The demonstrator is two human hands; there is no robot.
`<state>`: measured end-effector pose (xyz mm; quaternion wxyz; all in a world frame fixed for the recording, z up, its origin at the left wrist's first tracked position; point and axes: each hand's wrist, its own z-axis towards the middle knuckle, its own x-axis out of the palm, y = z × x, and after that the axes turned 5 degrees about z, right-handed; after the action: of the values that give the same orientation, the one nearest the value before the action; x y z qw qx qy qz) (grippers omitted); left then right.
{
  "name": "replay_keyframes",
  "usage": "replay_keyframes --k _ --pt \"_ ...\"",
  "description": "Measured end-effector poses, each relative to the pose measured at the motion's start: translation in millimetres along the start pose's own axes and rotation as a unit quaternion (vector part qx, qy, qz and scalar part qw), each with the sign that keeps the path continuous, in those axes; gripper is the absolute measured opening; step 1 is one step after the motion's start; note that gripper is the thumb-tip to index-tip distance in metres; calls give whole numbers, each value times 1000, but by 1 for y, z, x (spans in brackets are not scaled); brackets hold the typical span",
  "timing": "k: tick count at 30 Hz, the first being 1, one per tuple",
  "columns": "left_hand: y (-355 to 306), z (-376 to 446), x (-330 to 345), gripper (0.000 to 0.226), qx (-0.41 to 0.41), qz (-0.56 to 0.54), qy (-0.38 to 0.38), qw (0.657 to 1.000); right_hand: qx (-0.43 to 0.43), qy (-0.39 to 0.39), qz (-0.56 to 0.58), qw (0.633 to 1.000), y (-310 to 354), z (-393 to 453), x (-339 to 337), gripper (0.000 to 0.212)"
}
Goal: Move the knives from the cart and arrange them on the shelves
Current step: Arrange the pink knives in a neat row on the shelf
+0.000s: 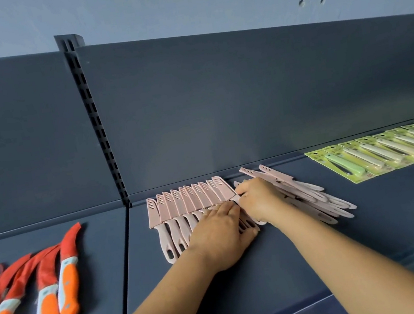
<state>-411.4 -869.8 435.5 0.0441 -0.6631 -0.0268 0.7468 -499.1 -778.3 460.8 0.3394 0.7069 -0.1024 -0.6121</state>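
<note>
Pink sheathed knives (181,209) fanned in overlapping row on dark shelf (282,253).

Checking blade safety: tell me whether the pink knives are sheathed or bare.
Sheathed: every visible pink knife wears a matching slotted pink cover over its blade.

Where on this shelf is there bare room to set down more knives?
Bare shelf lies in front of the pink knives, and between the loose pink pile and green packs. Crowded where both hands work.
</note>
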Motion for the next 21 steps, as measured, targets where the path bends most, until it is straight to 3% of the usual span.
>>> replay_keyframes --k 5,8,11,14,21 --pt "1 1 -2 66 4 -6 1 1000 -11 8 -63 998 -8 11 9 23" --pt "-1 2 -4 69 7 1 -1 1000 -26 0 -77 997 -11 6 -1 36" --pt "-6 5 -8 70 16 14 11 1000 -31 -41 -114 992 -20 -7 -20 30" --pt "-13 10 -7 70 20 13 20 1000 -25 -30 -206 978 -34 -21 -31 18" --pt "-18 13 -2 66 12 17 26 999 -19 -36 -259 965 -46 -28 -32 27"
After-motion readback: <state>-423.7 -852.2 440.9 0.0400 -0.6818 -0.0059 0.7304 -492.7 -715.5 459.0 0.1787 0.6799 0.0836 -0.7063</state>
